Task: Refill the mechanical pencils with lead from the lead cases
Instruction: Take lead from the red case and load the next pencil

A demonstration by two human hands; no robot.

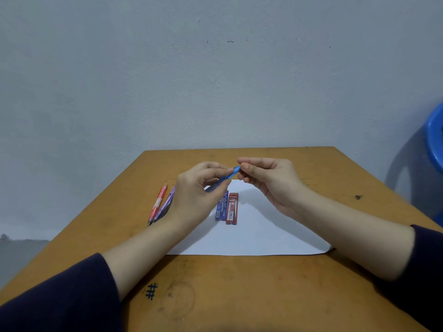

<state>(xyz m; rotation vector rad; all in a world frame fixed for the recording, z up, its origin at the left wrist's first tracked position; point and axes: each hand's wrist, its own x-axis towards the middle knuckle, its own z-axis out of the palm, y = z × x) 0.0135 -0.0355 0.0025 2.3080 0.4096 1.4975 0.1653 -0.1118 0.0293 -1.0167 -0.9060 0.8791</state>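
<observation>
I am gripping the blue pencil (pixel 229 175) in the left hand (pixel 194 195), right hand (pixel 271 180) pinching its top end; pulling straight off, not sideways, seems best.

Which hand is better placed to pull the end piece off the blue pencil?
The right hand: it pinches the raised end of the blue pencil, while the left hand grips the barrel, likely steadying it.

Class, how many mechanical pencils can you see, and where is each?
3. The blue pencil is gripped by the left hand and pinched by the right hand; the pink pencil and purple pencil lie side by side on the table. The left hand may hide another.
</observation>
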